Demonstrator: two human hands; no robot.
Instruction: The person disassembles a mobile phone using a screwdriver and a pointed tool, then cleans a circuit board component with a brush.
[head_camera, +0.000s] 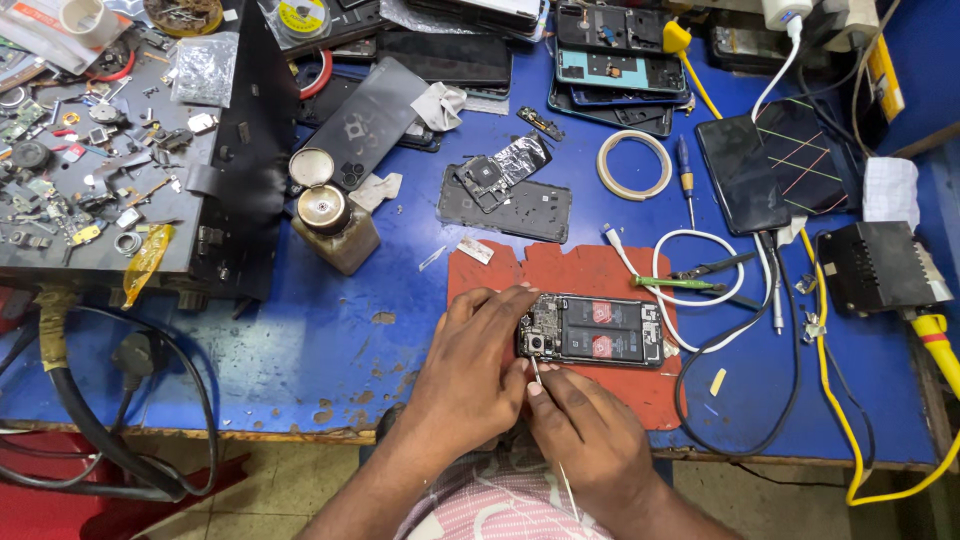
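Across the whole view runs a blue workbench (330, 330), its paint chipped near the front edge, serving as common ground for several dismantled handsets. On it, directly before the person, lies a red work mat (600, 275), evidently placed to keep the job from sliding and to catch small parts. To the left a dark parts tray (190, 215) holds loose screws and fragments, near but off the working area. A spare back cover (505, 205) and a roll of tape (634, 165) sit behind the mat, a small lidded bottle (332, 222) to its left.

An opened phone (592, 330), back removed and battery exposed, lies flat on the mat, camera end toward the hands. The left hand (470, 370) rests over that end, fingers curled narrow and pressing the frame, apparently to steady it. The right hand (590, 435) is pinched closed round a thin metal tool (535, 372), tip at the board's lower corner; the low grip suggests fine control. Green-handled tweezers (675, 284) lie just beside the phone, on a white cable.
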